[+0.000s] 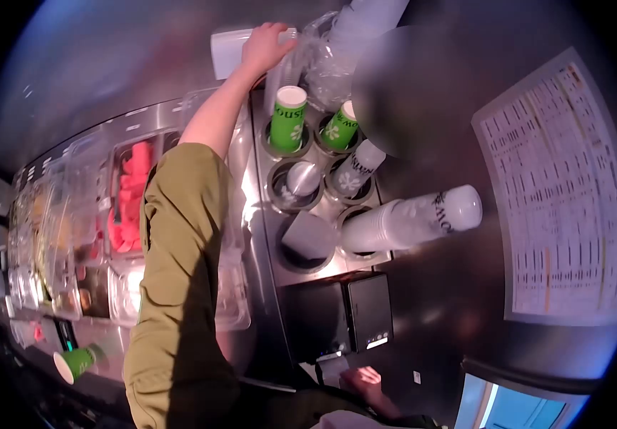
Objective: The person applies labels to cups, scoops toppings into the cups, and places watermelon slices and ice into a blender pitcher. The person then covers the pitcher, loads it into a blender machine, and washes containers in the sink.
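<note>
My left hand (268,47), at the end of an olive sleeve (183,236), reaches over a white container (230,56) at the back. Its fingers are bent but apart, and I see nothing held in them. Clear plastic wrap (326,71) lies beside it. Low in the view, my right hand (364,380) has curled fingers near a small greyish object (334,370); what they hold is unclear. Below the left hand, a metal cup holder (274,247) carries green paper cups (289,121), clear printed cups (355,171) and a long tilted cup stack (415,220).
Clear food bins on the left include one with red pieces (131,193). A green cup (74,365) lies on its side at lower left. Dark devices (369,311) stand below the cup holder. A printed sheet (558,193) hangs at right, and a blurred dark shape covers the upper middle.
</note>
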A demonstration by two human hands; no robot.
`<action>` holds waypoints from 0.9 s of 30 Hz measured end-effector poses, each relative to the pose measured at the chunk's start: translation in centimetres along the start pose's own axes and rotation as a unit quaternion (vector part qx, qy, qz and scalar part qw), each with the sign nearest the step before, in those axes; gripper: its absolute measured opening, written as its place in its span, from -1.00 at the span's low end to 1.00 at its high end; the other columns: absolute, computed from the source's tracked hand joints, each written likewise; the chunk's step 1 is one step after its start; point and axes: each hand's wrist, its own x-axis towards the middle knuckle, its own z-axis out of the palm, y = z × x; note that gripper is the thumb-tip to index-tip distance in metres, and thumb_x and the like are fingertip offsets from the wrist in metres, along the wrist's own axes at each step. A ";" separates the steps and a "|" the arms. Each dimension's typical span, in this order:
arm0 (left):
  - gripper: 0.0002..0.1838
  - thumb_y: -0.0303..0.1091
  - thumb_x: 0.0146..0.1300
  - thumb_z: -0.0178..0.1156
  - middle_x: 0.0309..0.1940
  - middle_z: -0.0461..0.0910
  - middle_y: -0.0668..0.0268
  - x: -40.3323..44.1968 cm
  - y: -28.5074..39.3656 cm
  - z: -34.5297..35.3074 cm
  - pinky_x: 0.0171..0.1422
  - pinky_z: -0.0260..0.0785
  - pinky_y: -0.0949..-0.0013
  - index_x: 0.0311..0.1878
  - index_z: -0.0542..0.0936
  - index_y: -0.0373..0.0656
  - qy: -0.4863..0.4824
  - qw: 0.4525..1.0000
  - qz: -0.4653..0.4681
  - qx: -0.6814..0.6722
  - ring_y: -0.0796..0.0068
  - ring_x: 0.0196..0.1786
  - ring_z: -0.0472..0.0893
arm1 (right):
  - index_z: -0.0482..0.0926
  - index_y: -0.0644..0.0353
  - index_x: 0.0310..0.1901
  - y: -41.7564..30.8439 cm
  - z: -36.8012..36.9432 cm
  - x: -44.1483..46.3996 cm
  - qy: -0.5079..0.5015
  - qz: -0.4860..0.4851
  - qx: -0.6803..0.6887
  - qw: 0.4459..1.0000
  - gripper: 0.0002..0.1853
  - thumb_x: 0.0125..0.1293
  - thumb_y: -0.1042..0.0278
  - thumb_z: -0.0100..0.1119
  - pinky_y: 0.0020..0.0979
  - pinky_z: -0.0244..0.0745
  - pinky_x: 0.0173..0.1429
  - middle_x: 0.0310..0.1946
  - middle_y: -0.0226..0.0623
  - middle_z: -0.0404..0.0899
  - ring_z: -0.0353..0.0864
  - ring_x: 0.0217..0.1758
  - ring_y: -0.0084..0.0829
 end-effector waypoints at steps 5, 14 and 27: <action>-0.29 0.06 -0.12 0.25 -0.02 0.45 0.07 4.7 2.0 2.5 0.04 0.36 0.23 0.11 0.37 -0.08 -0.119 0.984 -0.102 0.082 0.13 -0.03 0.50 | 0.54 0.09 -0.29 0.3 0.4 -1.0 -0.004 0.085 0.026 0.996 -0.75 -0.10 0.51 0.19 -0.38 0.50 -0.31 -0.33 -0.27 0.58 0.60 -0.35 -0.32; -0.21 -0.02 -0.15 0.37 -0.22 0.49 0.16 0.8 5.7 -14.9 -0.17 0.41 0.39 0.06 0.32 -0.39 0.196 0.902 -0.208 -0.323 0.39 -0.28 0.52 | 0.37 0.21 -0.41 -2.3 -6.4 6.2 0.423 0.254 0.192 0.849 -0.90 0.12 0.51 0.11 -0.52 0.36 -0.25 -0.45 -0.37 0.44 0.41 -0.38 -0.52; -0.40 -0.12 0.27 -0.02 0.18 0.17 0.16 -36.1 28.6 -32.1 0.18 0.22 0.22 0.27 0.01 -0.10 0.076 0.589 -0.218 -0.774 0.30 0.18 0.28 | 0.28 0.34 -0.14 -17.7 -8.4 14.8 0.327 -0.024 0.683 0.653 -0.66 0.07 0.61 0.18 -0.55 0.41 -0.10 -0.27 -0.22 0.47 0.50 -0.20 -0.51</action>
